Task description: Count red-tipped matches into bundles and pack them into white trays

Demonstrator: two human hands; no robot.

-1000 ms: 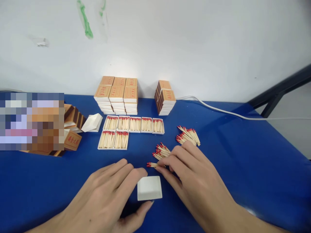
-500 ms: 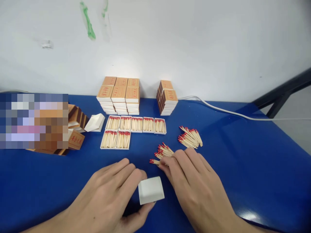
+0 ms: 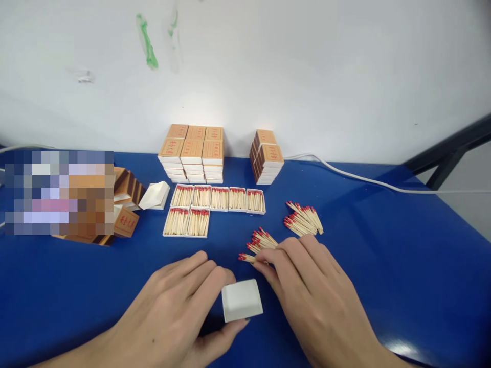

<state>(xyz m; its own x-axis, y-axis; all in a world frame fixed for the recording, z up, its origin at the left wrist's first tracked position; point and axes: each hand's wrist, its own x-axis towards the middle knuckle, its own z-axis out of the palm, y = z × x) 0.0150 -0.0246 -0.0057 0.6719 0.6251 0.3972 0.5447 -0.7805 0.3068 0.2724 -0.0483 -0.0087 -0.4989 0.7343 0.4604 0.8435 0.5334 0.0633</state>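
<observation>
My left hand (image 3: pixel 184 301) holds a white matchbox tray (image 3: pixel 242 300) between thumb and fingers, its hollow side facing up with nothing inside. To its right, my right hand (image 3: pixel 310 291) pinches a few red-tipped matches (image 3: pixel 247 258) between thumb and forefinger, close above the blue table. Just behind those fingertips lies a loose pile of matches (image 3: pixel 261 238), partly covered by the hand. A second loose pile of matches (image 3: pixel 305 219) rests farther right. Beyond my hands stand two rows of white trays filled with matches (image 3: pixel 186 223).
Stacked closed matchboxes (image 3: pixel 192 153) stand against the wall, with a smaller stack (image 3: pixel 266 156) to their right. More matchboxes (image 3: pixel 126 220) and empty white trays (image 3: pixel 155 195) lie at left, beside a blurred patch. A white cable (image 3: pixel 356 180) runs along the back of the table (image 3: pixel 402 240).
The whole view has shifted slightly, so everything sits a little farther right and lower. Both hands keep nearly the same pose, the left with the tray and the right at the matches.
</observation>
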